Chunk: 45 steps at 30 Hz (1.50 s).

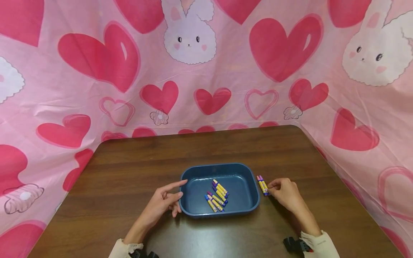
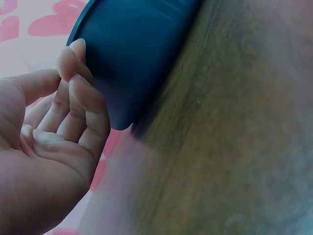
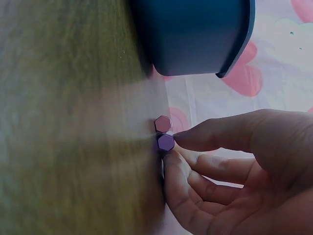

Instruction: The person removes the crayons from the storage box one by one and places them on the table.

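Note:
A dark blue rectangular tray (image 1: 196,195) stands on the table with several yellow-wrapped crayons (image 1: 221,187) in it. My left hand (image 1: 162,201) is at the tray's left end. Its index finger reaches the rim, and the other fingers bend loosely beside the outer wall. Right of the tray, two crayons lie side by side. In the right wrist view their hexagonal ends show, one pink crayon (image 3: 163,124) and one purple crayon (image 3: 166,142). With thumb and index finger, my right hand (image 1: 287,194) pinches the purple crayon, which still lies against the pink one.
The brown wooden table (image 1: 145,157) reaches back to a pink curtain (image 1: 232,68) printed with hearts and rabbits, which also hangs along both sides. A black wrist camera (image 1: 292,244) sits at the right cuff.

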Available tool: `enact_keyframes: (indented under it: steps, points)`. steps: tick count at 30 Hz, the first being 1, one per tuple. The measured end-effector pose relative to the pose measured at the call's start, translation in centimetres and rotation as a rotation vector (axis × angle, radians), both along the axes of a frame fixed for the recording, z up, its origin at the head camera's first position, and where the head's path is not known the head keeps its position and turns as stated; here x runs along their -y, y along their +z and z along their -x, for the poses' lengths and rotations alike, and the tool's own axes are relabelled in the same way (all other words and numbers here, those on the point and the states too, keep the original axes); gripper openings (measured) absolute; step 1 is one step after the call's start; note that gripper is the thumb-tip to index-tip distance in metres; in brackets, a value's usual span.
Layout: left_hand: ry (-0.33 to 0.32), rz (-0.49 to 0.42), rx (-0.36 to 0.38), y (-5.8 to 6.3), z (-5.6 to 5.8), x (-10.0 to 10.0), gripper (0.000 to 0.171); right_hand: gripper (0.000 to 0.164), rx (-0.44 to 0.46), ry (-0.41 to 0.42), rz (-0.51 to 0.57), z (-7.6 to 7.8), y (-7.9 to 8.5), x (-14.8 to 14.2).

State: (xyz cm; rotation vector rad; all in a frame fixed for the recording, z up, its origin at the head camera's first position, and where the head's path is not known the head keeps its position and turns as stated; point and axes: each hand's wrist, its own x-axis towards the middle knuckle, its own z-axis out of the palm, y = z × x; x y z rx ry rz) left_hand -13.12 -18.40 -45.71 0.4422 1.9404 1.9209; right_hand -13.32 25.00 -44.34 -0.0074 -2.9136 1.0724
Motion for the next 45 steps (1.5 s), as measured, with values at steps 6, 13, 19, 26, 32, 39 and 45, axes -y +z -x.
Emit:
enact_keyframes:
  steps: [6, 13, 19, 26, 32, 39, 45]
  points:
    - [0.013, 0.013, 0.003, 0.0, 0.0, 0.0, 0.053, 0.007, -0.006, -0.007, 0.012, -0.1, 0.0, -0.1]
    - [0.014, 0.017, 0.003, 0.1, 0.0, -0.1, 0.053, 0.008, -0.024, 0.026, 0.023, 0.0, -0.1, -0.2]
    - [0.019, 0.022, 0.0, 0.1, 0.1, -0.1, 0.053, 0.009, -0.115, -0.027, -0.004, 0.0, 0.1, -0.1]
    - [0.015, 0.025, -0.001, 0.0, 0.2, -0.1, 0.053, 0.007, -0.317, -0.126, -0.013, -0.3, 1.2, 0.8]
    - [0.012, 0.005, -0.002, 0.0, 0.0, -0.1, 0.053, 0.008, -0.458, -0.135, 0.013, -0.9, 3.0, 2.8]
    - [0.011, 0.006, 0.014, 0.1, 0.0, 0.0, 0.054, 0.012, -0.49, 0.04, 0.018, -1.3, 4.5, 5.1]
    - [0.006, -0.008, 0.015, 0.2, -0.1, 0.0, 0.055, 0.012, -0.403, 0.143, 0.026, -1.2, 5.3, 7.6]
